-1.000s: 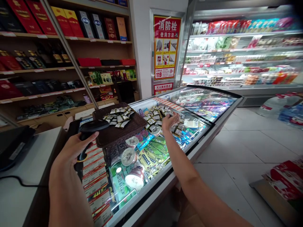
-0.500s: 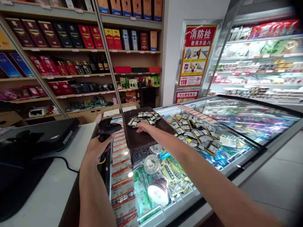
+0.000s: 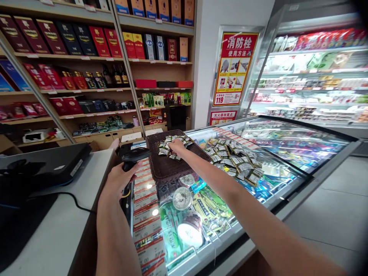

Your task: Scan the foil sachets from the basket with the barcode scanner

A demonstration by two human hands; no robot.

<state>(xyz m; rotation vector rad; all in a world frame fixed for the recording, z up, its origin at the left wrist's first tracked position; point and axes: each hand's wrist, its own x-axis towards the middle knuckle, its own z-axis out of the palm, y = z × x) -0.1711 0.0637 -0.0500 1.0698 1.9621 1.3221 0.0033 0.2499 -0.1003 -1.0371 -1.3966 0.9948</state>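
Note:
My left hand (image 3: pixel 117 180) is closed around the handle of a black barcode scanner (image 3: pixel 135 154), held upright between the counter and the freezer. Over the dark brown woven tray (image 3: pixel 163 168), my right hand (image 3: pixel 176 146) pinches at small silver-and-green packets (image 3: pixel 164 148) lying loose inside. The fingers are pressed together on one of them, though the hand partly covers it. To the right of the tray, a large heap of similar packets (image 3: pixel 238 159) is spread on the freezer's glass top. The tray rests on that glass too, at its far left.
Under the glass of the chest freezer (image 3: pixel 290 184) are cups and bagged frozen goods. A white counter (image 3: pixel 57 234) with a black device (image 3: pixel 66 163) and a cable stands left. Shelves of boxed bottles (image 3: pixel 83 40) line the back; a lit chiller (image 3: pixel 316 80) is at right.
My right hand has moved a little away from me, deeper into the packets, some of which have shifted in the tray. My left hand still holds the scanner. The view has turned slightly right.

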